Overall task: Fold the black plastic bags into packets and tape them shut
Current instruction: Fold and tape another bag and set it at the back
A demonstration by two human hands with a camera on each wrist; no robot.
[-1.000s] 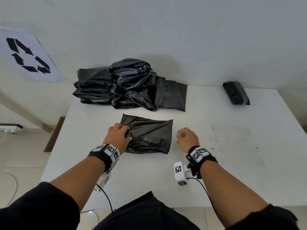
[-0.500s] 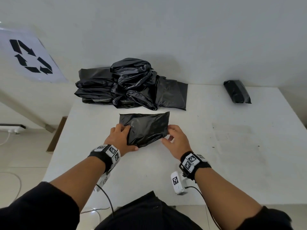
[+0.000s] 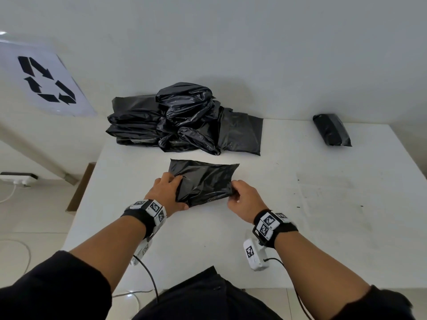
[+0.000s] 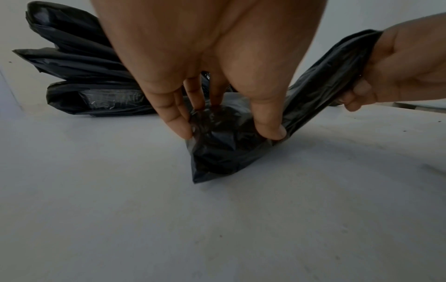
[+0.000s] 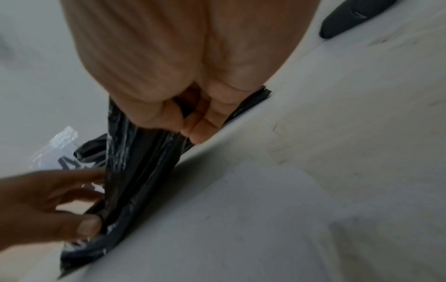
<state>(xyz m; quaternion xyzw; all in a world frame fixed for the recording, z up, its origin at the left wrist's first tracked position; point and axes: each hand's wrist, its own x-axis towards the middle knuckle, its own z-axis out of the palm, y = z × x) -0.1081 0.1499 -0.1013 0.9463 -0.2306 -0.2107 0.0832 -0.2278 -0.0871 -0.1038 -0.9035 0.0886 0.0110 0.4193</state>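
Note:
A folded black plastic bag (image 3: 204,181) is held between both hands at the middle of the white table (image 3: 323,204), tilted up off the surface. My left hand (image 3: 169,192) pinches its left end (image 4: 229,145) with thumb and fingers curled round the plastic. My right hand (image 3: 242,198) grips the right end (image 5: 149,162), fingers curled over the edge. A heap of black bags (image 3: 182,118) lies at the back of the table. One finished black packet (image 3: 331,130) sits at the back right.
A sheet with a black recycling symbol (image 3: 46,80) hangs on the left wall. The table's left edge drops to a tiled floor with a power strip (image 3: 18,179) and cables. Bare table surface lies to the right of the hands.
My right hand moved from the table onto the bag's right end and took hold. Both hands lifted the near edge and drew the bag slightly toward me.

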